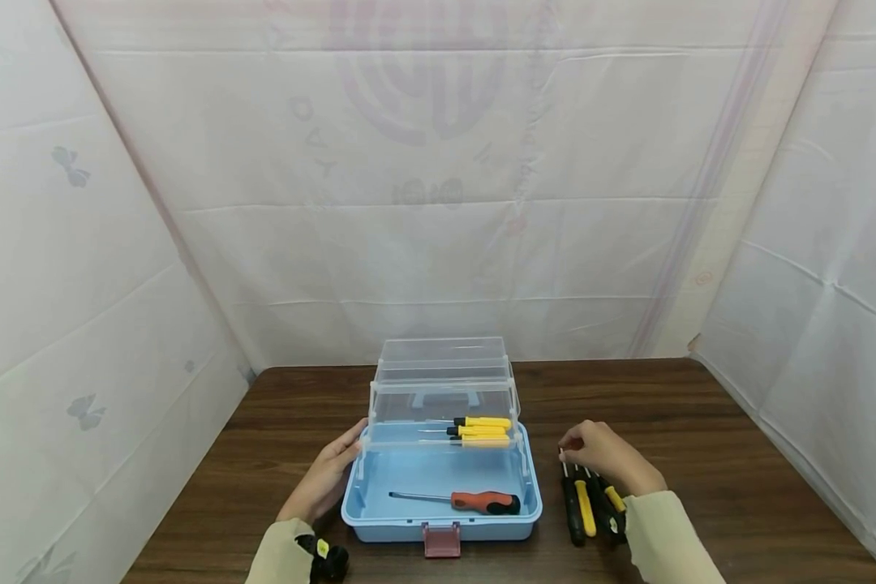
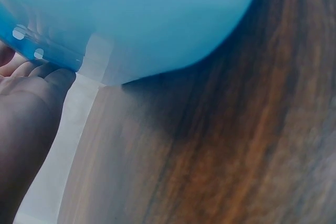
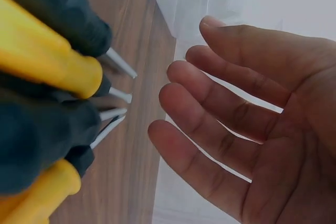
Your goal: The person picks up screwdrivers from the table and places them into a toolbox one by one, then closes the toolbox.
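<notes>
loose screwdrivers [image 1: 590, 504] lie on the tabletop [image 1: 701, 422] just under the right hand [image 1: 604, 456], shafts pointing away; its fingers relaxed, holding nothing; left hand [image 1: 328, 478] rests flat against the toolbox [image 1: 438, 519].

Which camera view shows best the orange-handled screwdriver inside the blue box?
The head view: the orange-handled screwdriver lies whole on the floor of the blue toolbox. The left wrist view shows only the box's outer wall; the right wrist view shows other screwdrivers.

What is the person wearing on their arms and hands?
Both arms have long, pale cream sleeves that end at the wrists. The left hand and right hand are bare, with no gloves or rings showing. A small black gadget with a yellow mark sits at the left wrist. The fingers have short, plain nails.
</notes>
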`<state>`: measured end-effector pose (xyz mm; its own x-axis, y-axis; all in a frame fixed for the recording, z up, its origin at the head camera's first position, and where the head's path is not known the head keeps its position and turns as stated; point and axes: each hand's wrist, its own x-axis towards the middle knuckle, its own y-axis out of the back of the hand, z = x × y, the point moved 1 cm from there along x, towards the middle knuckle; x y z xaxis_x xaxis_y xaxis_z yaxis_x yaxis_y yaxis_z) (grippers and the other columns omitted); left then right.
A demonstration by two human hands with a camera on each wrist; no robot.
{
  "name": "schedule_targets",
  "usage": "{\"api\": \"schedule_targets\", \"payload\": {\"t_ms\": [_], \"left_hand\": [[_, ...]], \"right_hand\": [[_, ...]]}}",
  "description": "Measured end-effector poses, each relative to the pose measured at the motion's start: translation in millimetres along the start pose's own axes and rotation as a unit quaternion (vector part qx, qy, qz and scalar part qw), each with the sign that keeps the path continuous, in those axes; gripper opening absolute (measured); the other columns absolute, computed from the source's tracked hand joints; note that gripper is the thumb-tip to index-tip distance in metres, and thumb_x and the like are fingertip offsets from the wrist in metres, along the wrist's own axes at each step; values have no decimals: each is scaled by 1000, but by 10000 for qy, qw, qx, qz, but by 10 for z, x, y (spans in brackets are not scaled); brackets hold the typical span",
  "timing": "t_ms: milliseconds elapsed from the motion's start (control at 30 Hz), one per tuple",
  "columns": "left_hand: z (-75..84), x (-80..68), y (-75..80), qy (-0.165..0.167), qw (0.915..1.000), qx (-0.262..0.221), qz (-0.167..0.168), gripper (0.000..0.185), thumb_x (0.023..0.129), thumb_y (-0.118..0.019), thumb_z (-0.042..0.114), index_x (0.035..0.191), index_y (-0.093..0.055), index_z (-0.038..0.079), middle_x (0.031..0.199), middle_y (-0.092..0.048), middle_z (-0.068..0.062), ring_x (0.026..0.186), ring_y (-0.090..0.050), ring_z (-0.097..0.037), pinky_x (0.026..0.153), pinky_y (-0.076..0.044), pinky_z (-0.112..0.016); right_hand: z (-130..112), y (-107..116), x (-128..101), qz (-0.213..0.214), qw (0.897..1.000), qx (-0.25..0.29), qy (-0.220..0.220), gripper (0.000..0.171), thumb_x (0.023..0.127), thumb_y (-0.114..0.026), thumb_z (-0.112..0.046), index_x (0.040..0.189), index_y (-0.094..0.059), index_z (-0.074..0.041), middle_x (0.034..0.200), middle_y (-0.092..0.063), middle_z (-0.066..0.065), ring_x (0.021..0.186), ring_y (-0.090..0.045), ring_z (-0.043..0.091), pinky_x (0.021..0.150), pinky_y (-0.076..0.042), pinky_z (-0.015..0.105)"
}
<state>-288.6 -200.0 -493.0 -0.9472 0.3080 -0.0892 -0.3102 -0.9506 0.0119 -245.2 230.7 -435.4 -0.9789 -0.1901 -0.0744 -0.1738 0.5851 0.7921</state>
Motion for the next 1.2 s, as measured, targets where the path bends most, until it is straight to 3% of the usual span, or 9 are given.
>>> {"api": "schedule_targets", "payload": {"t_ms": [500, 800, 1033, 1200], "left_hand": [[-4, 5, 4, -19, 10000, 37, 11, 58, 103, -42, 28, 153, -21, 8, 161, -14, -17, 147, -13, -37, 116, -17, -57], [0, -6, -2, -27, 10000, 69, -8, 60, 102, -43, 31, 153, -21, 7, 161, -13, -18, 147, -12, -39, 115, -17, -57], [5, -5, -1, -34, 10000, 56, -21, 59, 103, -43, 29, 153, -21, 7, 161, -13, -18, 147, -12, -39, 115, -16, -57], [3, -9, 2, -29, 10000, 89, -5, 60, 102, -43, 30, 153, -21, 7, 161, -14, -18, 147, -12, -39, 116, -16, -57]], "right_hand": [[256, 63, -181, -81, 9994, 81, -314, 28, 84, -71, -10, 106, -67, 7, 91, -68, 8, 81, -63, 18, 69, -55, 37], [420, 67, -273, -127, 9985, 116, -516, 23, 83, -69, -5, 104, -68, 5, 91, -68, 7, 82, -63, 19, 70, -55, 38], [483, 71, -317, -324, 9939, 313, -1003, 27, 84, -68, -6, 108, -66, 5, 92, -67, 8, 82, -65, 21, 58, -57, 36], [501, 65, -352, -423, 9922, 366, -1114, 27, 83, -70, -7, 107, -66, 5, 92, -67, 8, 82, -65, 21, 59, -57, 37]]}}
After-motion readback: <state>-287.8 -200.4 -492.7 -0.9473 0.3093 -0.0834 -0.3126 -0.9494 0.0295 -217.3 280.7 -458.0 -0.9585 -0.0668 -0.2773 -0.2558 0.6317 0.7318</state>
